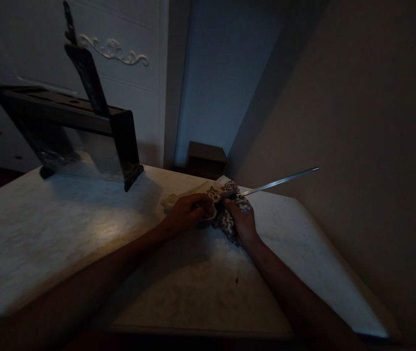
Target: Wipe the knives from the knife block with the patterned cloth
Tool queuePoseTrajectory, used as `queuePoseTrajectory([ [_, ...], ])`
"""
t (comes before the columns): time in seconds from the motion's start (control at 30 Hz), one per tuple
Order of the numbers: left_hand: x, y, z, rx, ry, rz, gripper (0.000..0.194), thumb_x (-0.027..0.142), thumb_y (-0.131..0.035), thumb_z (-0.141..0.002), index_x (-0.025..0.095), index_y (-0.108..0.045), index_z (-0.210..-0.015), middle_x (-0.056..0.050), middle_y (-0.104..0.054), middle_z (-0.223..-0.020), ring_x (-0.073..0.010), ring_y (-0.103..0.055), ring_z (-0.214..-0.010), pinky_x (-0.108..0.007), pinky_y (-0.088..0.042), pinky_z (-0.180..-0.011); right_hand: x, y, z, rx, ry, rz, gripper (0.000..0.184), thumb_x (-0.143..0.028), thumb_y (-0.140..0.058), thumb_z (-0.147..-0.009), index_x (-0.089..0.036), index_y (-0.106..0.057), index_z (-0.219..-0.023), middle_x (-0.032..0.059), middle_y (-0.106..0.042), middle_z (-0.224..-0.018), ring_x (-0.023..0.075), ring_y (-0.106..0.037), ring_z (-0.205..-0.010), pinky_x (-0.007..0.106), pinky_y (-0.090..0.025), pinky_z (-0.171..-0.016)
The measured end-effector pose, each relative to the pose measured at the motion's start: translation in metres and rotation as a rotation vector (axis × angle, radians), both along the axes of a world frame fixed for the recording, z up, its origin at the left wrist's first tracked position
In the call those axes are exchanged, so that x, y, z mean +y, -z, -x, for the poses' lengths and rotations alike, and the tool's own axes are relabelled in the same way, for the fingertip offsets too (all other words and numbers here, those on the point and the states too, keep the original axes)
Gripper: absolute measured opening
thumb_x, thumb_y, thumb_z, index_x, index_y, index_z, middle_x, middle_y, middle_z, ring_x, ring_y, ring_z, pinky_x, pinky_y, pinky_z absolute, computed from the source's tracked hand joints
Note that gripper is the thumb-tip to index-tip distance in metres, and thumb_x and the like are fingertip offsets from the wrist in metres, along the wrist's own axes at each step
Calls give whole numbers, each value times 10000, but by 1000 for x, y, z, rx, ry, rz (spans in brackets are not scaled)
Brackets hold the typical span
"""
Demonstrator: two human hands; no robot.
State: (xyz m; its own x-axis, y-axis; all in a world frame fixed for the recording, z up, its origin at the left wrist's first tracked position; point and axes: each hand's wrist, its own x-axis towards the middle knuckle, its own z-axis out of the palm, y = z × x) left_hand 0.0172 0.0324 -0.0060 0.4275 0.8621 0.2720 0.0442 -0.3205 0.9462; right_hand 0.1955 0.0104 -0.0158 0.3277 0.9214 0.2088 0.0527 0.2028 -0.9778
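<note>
A slim, bright honing steel points up and to the right over the back of the table. My right hand is closed around its dark handle, with patterned cloth between palm and handle. The cloth, dark with pale figures and a cream part, lies bunched between my hands. To the left, my left hand pinches the cream part of the cloth, its fingers curled. Most of the handle is hidden by fingers and cloth.
A black knife block with see-through sides stands at the table's back left; a dark-handled knife sticks up from it. The pale table meets a wall on the right. A brown box sits behind the far edge.
</note>
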Motion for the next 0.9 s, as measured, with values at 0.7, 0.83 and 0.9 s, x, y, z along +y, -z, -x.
queuePoseTrajectory([
  [0.7,-1,-3,0,766,-165,-396,300,455,-519,-879,194,-607,-997,-102,-687,-923,-267,-647,-844,-349,-465,-706,-6,-2,5,30,-76,42,354,-489,-805,-659,-187,-702,-810,34,-729,-784,202,-672,-707,324,-562,-676],
  [0.83,-3,-1,-6,766,-161,-364,266,375,-491,-884,177,-588,-1033,-124,-689,-944,-283,-662,-852,-357,-467,-714,-6,-6,7,41,-65,42,357,-485,-816,-635,-191,-699,-802,27,-732,-782,197,-673,-697,311,-555,-655],
  [0.9,-4,-1,-7,748,-136,-334,287,387,-469,-900,167,-588,-1041,-135,-691,-941,-295,-667,-848,-366,-468,-714,-6,-7,8,51,-65,47,349,-482,-811,-641,-189,-693,-788,16,-722,-746,186,-662,-660,296,-544,-622],
])
